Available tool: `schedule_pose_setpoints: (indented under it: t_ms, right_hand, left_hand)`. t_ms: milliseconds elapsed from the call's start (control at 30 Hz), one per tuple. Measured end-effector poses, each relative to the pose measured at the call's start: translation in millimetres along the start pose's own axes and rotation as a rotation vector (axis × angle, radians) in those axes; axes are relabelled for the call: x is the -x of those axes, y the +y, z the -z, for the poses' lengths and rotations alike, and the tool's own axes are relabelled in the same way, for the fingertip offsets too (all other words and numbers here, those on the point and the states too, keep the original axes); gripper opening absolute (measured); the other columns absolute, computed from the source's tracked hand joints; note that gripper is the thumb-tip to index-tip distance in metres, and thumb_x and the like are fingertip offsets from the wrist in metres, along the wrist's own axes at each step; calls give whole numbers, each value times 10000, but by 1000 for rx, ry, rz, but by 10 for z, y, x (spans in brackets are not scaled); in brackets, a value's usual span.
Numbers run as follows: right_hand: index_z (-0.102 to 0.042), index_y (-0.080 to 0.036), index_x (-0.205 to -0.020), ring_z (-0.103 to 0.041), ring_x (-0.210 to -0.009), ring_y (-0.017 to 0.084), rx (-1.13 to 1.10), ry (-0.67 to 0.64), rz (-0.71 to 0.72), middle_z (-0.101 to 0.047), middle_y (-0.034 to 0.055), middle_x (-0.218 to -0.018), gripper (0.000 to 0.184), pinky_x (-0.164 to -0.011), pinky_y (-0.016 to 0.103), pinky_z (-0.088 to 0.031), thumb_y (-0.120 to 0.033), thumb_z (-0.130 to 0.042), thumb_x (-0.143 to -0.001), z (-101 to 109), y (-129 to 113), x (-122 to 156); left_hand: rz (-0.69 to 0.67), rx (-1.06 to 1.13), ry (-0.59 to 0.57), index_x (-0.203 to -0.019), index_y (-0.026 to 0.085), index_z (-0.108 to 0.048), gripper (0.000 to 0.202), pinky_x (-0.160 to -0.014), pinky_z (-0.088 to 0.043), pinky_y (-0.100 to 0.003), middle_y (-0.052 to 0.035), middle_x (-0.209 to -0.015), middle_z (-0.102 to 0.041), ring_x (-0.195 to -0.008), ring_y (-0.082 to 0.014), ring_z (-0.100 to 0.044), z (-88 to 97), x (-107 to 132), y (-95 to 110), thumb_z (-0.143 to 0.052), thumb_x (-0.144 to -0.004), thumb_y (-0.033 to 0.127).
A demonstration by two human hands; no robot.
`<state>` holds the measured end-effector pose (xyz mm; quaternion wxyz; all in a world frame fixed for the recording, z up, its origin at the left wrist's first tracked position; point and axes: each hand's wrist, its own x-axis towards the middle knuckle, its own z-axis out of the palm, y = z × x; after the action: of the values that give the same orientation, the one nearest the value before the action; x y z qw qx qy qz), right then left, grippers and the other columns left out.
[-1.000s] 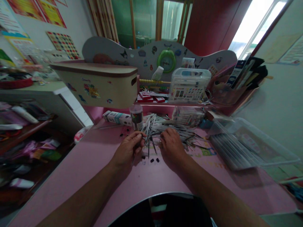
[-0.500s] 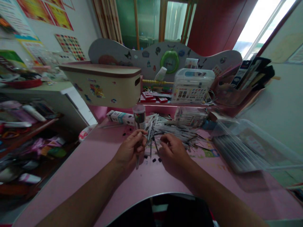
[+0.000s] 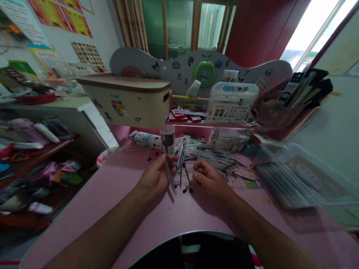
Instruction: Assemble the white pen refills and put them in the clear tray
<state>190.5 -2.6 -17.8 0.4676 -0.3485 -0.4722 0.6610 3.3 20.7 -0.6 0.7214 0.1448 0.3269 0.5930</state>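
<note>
My left hand (image 3: 153,178) is closed around a slim pen (image 3: 170,178), pinched between thumb and fingers, its translucent lower end pointing down toward me. To its right, my right hand (image 3: 211,181) has its fingers curled together just above the table; whatever they may hold is too small to make out. Small black pieces like caps (image 3: 184,191) lie on the table between the hands. Behind the hands spreads a loose pile of pale, thin pens or refills (image 3: 203,152), some with dark ends. A clear cylindrical tub (image 3: 167,130) stands just beyond my left hand.
On the pink table (image 3: 117,209) lie a long printed box (image 3: 144,139) and a clear pack (image 3: 228,139). At right is a clear plastic bin (image 3: 316,201) containing many thin sticks. The shelf above carries a cream storage box (image 3: 126,106) and a clear carrying case (image 3: 234,102).
The pen in my left hand has swung so its lower end points toward the right and shows more fully. My right hand has shifted slightly rightward, with its fingers turned more into view.
</note>
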Motion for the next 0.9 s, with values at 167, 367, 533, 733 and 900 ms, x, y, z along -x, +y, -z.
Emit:
schedule_pose_setpoints:
  t_ms: [167,367,533,733,900]
  right_hand:
    - [-558,-248,-988,-476,-558,97,-110,-45,-51,-502,-73,-683,256,-551,230,-398,-302,-740,-816,-20,54,27]
    - [-611,-230,-1055,-511,-552,109,-111,-2,-109,-571,-48,-683,293,-548,249,-414,-293,-746,-803,-64,83,44]
    - [-630,-208,-901,-513,-554,97,-24,-6,-61,-575,-42,-673,155,-554,235,-393,-244,-724,-783,-65,-42,55]
    - [-620,-203,-867,-494,-542,103,83,0,-68,-552,-45,-640,166,-528,232,-347,-299,-719,-774,-39,-92,48]
    - [-614,-200,-877,-506,-592,114,136,-15,-46,-552,-34,-676,151,-569,244,-372,-309,-696,-814,-22,-75,50]
  left_hand:
    - [-39,10,6,-841,143,-636,282,-351,-352,-136,-17,-750,-610,-480,-63,-476,-9,-20,36,-499,-1018,315]
    - [-170,-63,17,-795,139,-619,238,-461,-474,-167,-31,-742,-627,-544,-89,-546,-9,-11,37,-548,-992,251]
    - [-204,-69,34,-796,141,-622,224,-486,-495,-184,-30,-730,-633,-536,-90,-545,-1,-23,27,-565,-981,254]
    - [-213,-67,44,-810,139,-633,169,-496,-522,-186,-31,-747,-649,-554,-93,-579,20,-25,24,-606,-953,225]
    - [-155,-217,-16,-839,132,-645,87,-474,-512,-150,-34,-778,-686,-570,-85,-612,45,13,13,-715,-867,177]
